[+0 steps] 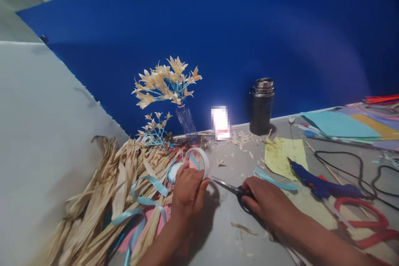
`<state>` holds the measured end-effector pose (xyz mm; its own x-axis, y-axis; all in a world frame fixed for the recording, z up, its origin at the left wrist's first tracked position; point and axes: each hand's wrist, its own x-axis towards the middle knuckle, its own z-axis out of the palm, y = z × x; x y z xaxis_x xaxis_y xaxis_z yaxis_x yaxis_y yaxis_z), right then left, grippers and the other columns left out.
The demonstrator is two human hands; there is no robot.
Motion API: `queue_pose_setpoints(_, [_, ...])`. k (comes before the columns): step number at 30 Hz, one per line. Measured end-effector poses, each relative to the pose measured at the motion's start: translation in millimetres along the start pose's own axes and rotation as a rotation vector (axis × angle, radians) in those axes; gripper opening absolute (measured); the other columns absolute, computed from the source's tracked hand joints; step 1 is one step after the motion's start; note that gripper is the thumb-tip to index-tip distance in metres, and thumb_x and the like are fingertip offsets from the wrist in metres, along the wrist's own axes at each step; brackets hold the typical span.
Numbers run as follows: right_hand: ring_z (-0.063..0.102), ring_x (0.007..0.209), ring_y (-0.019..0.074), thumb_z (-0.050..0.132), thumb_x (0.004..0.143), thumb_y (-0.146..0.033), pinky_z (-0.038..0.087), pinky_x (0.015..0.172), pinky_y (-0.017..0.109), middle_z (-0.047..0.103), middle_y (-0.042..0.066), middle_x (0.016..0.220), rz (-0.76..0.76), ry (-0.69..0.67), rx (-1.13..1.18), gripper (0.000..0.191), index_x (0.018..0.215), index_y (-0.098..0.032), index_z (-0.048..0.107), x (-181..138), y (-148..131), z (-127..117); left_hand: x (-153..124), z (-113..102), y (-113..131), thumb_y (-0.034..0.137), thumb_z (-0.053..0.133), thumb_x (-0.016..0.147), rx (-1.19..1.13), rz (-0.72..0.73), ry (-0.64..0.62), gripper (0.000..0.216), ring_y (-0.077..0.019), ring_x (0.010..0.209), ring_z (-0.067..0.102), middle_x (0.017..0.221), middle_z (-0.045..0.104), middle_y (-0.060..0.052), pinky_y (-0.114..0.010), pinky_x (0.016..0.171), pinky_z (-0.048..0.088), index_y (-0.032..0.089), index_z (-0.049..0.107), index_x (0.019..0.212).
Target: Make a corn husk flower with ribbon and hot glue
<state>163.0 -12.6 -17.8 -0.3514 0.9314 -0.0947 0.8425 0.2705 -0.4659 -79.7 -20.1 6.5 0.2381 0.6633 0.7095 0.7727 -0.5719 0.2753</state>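
My left hand (189,187) is closed around a whitish roll of tape (204,158), which stands on edge with its open ring facing me. Just behind the fingers lies a spool of light-blue ribbon (175,171), and a loose ribbon curl (134,216) trails down over the husks. In my right hand (260,195) is a pair of dark-handled scissors (229,185). Their blades look closed or nearly so, and the tip points left toward the tape, a small gap away. Fingers cover most of the scissors' handles.
Dried corn husks (93,203) heap up on the left. Behind stand a bottle of husk flowers (187,120), a smaller flower bunch (156,129) and a dark flask (262,108). To the right lie a blue glue gun (324,185), red-handled scissors (361,224), a ribbon strip (276,178) and yellow paper (280,156).
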Motion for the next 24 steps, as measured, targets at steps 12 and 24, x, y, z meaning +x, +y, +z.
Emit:
queue_pose_setpoints(12, [0.072,0.097,0.0301,0.063,0.093,-0.017,0.039,0.073,0.033,0.077,0.012,0.107,-0.058,-0.036,-0.187,0.014,0.104,-0.017,0.072,-2.7,-5.6,10.1,7.2,-3.6,10.4,0.041,0.073,0.084,-0.855,-0.886,-0.019,0.071,-0.0260,0.090,0.077,0.078,0.080,-0.005,-0.038,0.088,0.056,0.017,0.045,0.144])
queue_pose_setpoints(24, [0.061,0.053,0.0179,0.047,0.094,-0.041,0.043,0.058,0.031,0.070,0.005,0.070,0.042,-0.051,0.583,0.026,0.083,-0.021,0.061,9.9,13.8,7.3,4.3,0.2,11.8,0.039,0.075,0.086,-0.954,-0.781,0.064,0.067,-0.0251,0.084,0.078,0.074,0.079,-0.003,-0.043,0.092,0.056,0.017,0.053,0.145])
